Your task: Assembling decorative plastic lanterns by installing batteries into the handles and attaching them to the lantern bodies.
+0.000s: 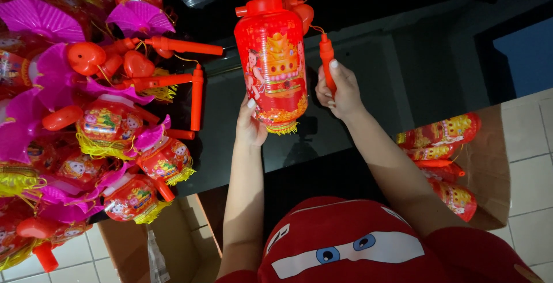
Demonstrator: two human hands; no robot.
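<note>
Dark and glossy, the worktop [345,139] was seen stretching across the middle of the view, with pale floor tiles [527,133] showing beyond its right edge and along the bottom left. Above the middle of the worktop, a red cylindrical lantern [271,64] with printed figures and a yellow fringe at its lower end was held upright. The left hand [250,123] was cupped under and against the lantern's lower left side, its fingers curled onto the printed wall. The right hand [340,90] was closed around a short orange handle stick [327,64], just beside the lantern's right side; a thin cord was seen running from the stick's top up toward the lantern's orange cap [266,5]. Along the left edge of the worktop, a dense heap of finished lanterns [109,145] with pink fan-shaped wings, orange handles and yellow fringes was piled. At the right edge, flattened red lantern sleeves [446,162] were stacked inside an open cardboard box [489,162]. Another cardboard box [173,242] was seen at the bottom left, on the floor. A red garment with a cartoon face [345,248] filled the bottom of the view.
</note>
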